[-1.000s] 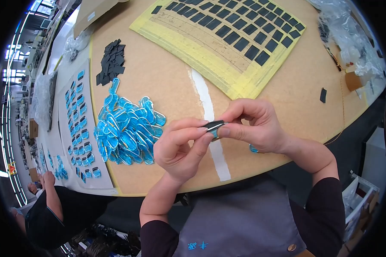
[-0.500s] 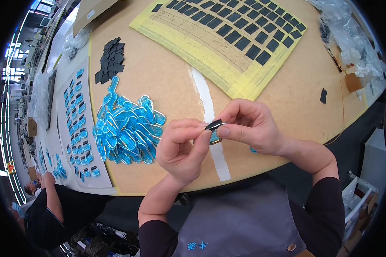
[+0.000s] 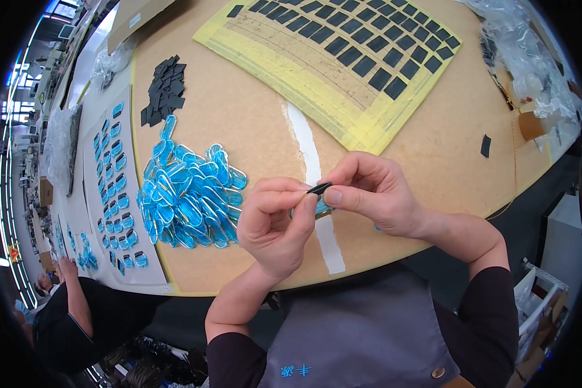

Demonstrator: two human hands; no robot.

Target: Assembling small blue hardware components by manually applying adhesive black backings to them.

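Note:
Both hands meet over the near middle of the table. My left hand [image 3: 271, 223] pinches one side of a small black patch [image 3: 319, 188], and my right hand [image 3: 375, 194] pinches the other side. The patch is bent over the end of a blue oval piece [image 3: 323, 208], which hangs below the fingertips and is mostly hidden by them. To the left of my left hand lies a heap of similar blue pieces with pale edges [image 3: 194, 200]. Loose black patches [image 3: 165, 90] form a pile behind that heap.
A yellow-edged board [image 3: 368, 132] with rows of black patches lies at the back. On a grey sheet [image 3: 132, 271] at left, blue pieces with black ends stand in rows. One black patch [image 3: 485, 146] and clear plastic wrap [image 3: 524, 58] lie right. Another person [image 3: 77, 317] works at far left.
The black patch has tilted between my fingers and now shows a narrower face, folded closer over the blue piece. Both hands keep their grip in nearly the same place.

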